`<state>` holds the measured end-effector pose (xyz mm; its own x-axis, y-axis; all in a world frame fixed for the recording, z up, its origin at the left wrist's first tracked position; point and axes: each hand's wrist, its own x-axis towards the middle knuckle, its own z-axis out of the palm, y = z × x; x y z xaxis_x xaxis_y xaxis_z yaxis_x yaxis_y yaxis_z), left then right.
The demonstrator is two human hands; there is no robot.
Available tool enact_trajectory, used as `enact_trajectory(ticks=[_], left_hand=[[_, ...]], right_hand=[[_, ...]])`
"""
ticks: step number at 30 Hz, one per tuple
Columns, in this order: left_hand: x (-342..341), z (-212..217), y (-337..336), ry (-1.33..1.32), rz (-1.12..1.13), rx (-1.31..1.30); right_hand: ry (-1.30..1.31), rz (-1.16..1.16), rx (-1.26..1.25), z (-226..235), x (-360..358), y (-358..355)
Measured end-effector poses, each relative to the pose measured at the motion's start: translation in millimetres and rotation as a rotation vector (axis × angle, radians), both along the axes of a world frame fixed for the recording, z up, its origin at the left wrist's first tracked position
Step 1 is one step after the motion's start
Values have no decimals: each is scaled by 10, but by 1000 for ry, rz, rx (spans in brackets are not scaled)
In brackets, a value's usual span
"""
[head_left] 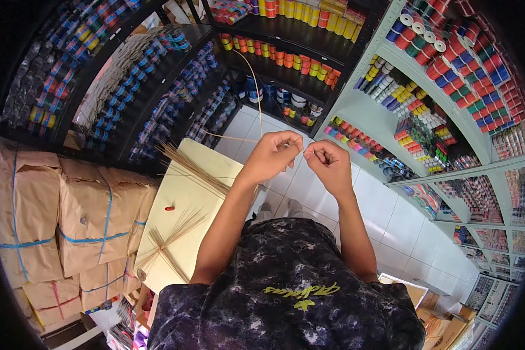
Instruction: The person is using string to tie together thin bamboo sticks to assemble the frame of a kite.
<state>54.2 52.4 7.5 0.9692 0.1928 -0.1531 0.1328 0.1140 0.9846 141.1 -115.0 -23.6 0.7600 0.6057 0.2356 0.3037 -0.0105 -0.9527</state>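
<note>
My left hand is closed, with thumb and fingers pinched together. From it a thin tan strand rises in a long curve toward the shelves, and another tan length runs out to the left. Close beside it, almost touching, my right hand is also closed, its fingertips pressed together; what they hold is too small to make out. Left of my forearm is a pale yellow tabletop. On it lie a bundle of thin brown sticks, a looser crossed pile of sticks and a small red object.
Paper-wrapped parcels tied with blue cord are stacked at the left. Dark shelves with colourful spools stand ahead. Grey shelving full of spools lines the right. White floor tiles show between. Cardboard boxes sit at lower right.
</note>
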Motion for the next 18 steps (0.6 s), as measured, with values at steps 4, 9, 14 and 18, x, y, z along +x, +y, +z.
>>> enact_trajectory(ticks=[4,9,14,18], left_hand=[[-7,9,-5,-2,2,-30],[-17,22,3,8,-21,-66],[-28,-31,22,4,-58,-69],[-32,-9,29,-1,-77,-27]], right_hand=[[11,6,14,0,-7,3],[2,8,23,-28,5,6],[7,-1,12,-17,17,-1],[-17,7,10,-7,29,-8]])
